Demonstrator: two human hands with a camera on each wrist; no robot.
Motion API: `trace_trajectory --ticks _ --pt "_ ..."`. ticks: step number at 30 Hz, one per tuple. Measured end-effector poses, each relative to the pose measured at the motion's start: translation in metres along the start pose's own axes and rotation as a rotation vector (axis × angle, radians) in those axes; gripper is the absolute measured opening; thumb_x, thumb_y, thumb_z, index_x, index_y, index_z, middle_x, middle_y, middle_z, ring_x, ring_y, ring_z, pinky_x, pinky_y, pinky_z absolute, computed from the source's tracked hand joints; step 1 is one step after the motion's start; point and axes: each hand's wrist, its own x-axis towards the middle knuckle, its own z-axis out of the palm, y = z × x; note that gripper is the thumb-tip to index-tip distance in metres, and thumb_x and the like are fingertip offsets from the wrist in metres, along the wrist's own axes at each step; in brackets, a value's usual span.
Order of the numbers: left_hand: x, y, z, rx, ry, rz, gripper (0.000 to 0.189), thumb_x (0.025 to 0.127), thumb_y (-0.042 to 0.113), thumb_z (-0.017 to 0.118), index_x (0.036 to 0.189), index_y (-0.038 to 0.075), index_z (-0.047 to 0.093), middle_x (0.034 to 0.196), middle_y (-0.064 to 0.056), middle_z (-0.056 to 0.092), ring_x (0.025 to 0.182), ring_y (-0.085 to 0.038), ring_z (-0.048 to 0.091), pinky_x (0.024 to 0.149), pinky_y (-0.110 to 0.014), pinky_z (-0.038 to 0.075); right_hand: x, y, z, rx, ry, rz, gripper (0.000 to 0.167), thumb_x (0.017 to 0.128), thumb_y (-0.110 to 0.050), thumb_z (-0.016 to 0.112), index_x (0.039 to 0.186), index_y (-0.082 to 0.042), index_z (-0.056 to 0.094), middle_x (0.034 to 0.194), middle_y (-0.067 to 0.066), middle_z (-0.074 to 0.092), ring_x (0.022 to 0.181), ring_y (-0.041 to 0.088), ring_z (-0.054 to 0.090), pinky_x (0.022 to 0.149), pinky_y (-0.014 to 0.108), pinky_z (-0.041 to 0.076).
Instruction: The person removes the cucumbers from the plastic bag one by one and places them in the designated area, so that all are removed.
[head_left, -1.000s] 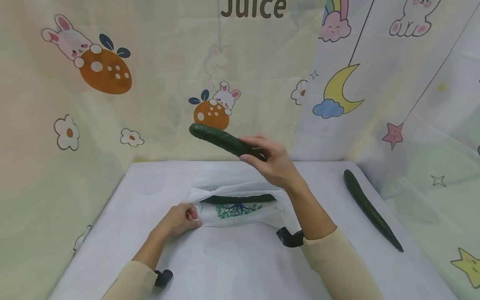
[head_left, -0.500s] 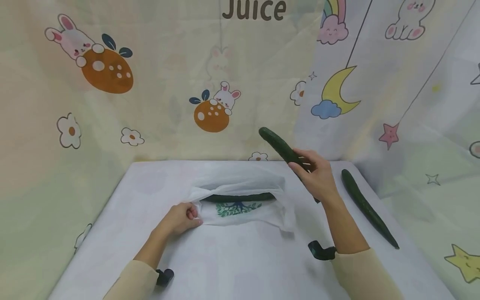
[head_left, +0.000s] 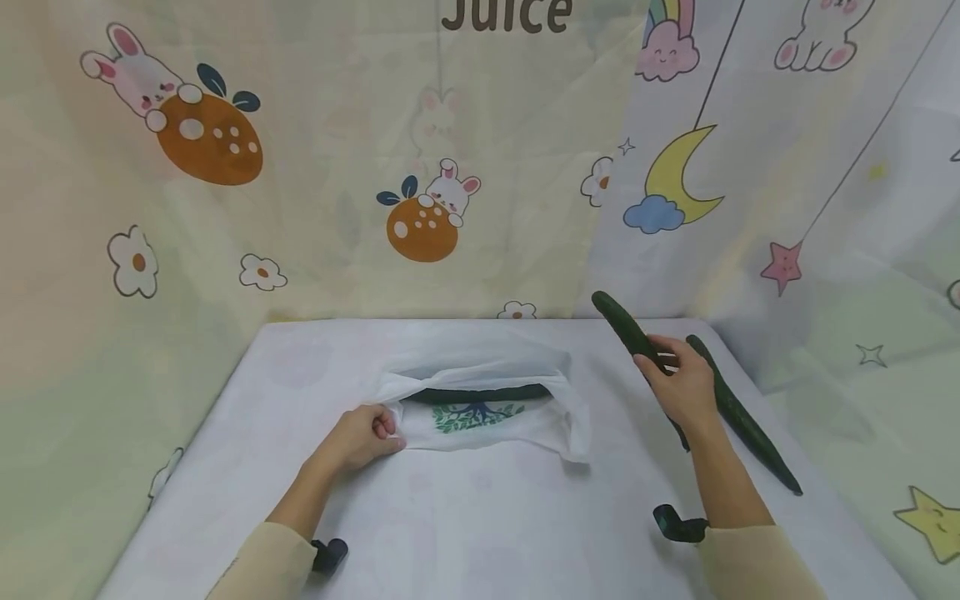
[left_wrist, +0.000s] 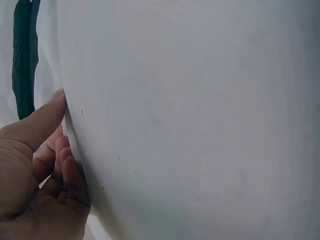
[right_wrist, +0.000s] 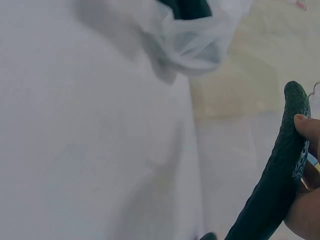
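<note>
One right hand point(head_left: 686, 388) holds a tilted cucumber point(head_left: 632, 334) above the table point(head_left: 510, 525)

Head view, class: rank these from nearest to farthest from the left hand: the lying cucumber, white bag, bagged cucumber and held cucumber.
1. White bag: its left edge is pinched by the left hand.
2. Bagged cucumber: just right, showing in the bag's opening.
3. Held cucumber: farther right, in the right hand.
4. Lying cucumber: farthest right, on the table.
</note>
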Motion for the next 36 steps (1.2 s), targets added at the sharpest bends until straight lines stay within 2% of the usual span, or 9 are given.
trace_trajectory --ticks 1,3,10,15,23,29,36 --pt "0.000 0.000 0.000 -0.001 -0.001 0.000 0.029 0.083 0.024 0.087 0.089 0.012 0.061 0.078 -0.001 0.055 0.074 -0.017 0.051 0.069 -0.033 0.040 -0.001 0.005 0.000 -0.012 0.002 0.018 0.050 0.101 -0.030 0.067 0.142 -0.004 0.057 0.133 0.024 0.058 0.122 0.045 0.059 0.093 0.056 0.052" --pt "0.000 0.000 0.000 -0.003 -0.003 -0.002 0.029 0.083 0.024 0.087 0.089 0.012 0.061 0.078 -0.001 0.055 0.074 -0.017 0.051 0.069 -0.033 0.040 -0.003 0.016 -0.001 -0.027 0.007 0.052 0.050 0.101 -0.030 0.066 0.142 -0.003 0.056 0.135 0.026 0.057 0.122 0.047 0.058 0.091 0.060 0.052" --pt "-0.001 0.002 -0.001 -0.002 -0.007 -0.014 0.029 0.084 0.024 0.087 0.089 0.012 0.061 0.078 -0.001 0.054 0.074 -0.018 0.051 0.068 -0.033 0.039 -0.005 0.047 -0.004 -0.073 0.023 0.156 0.055 0.103 -0.034 0.062 0.146 -0.003 0.051 0.143 0.029 0.053 0.127 0.051 0.053 0.092 0.063 0.051" --pt "-0.001 0.002 -0.002 -0.004 -0.003 -0.018 0.029 0.084 0.024 0.087 0.089 0.012 0.061 0.079 -0.001 0.054 0.075 -0.018 0.051 0.068 -0.033 0.039 -0.004 0.063 -0.007 -0.092 0.023 0.188 0.055 0.104 -0.031 0.060 0.148 -0.001 0.049 0.142 0.032 0.053 0.129 0.053 0.052 0.095 0.064 0.050" --pt "0.001 0.000 0.001 -0.012 -0.002 -0.021 0.027 0.084 0.024 0.086 0.090 0.013 0.062 0.079 -0.001 0.055 0.075 -0.017 0.051 0.069 -0.032 0.040 -0.001 0.080 -0.017 -0.171 0.005 0.260 0.055 0.105 -0.030 0.058 0.148 0.002 0.047 0.142 0.035 0.050 0.126 0.053 0.050 0.097 0.066 0.045" --pt "0.002 0.001 0.001 0.005 0.004 -0.024 0.027 0.084 0.024 0.086 0.091 0.013 0.062 0.079 -0.001 0.056 0.075 -0.018 0.052 0.069 -0.032 0.040 0.003 0.093 -0.023 -0.214 -0.026 0.352 0.058 0.105 -0.030 0.055 0.149 0.006 0.042 0.148 0.038 0.043 0.134 0.057 0.041 0.106 0.069 0.036" --pt "0.002 0.003 0.001 -0.005 -0.010 -0.044 0.027 0.084 0.024 0.086 0.092 0.013 0.062 0.079 -0.002 0.056 0.075 -0.018 0.052 0.069 -0.033 0.040 0.012 0.102 -0.023 -0.250 -0.032 0.420 0.057 0.104 -0.025 0.056 0.149 0.007 0.041 0.149 0.038 0.041 0.136 0.058 0.038 0.109 0.069 0.034"
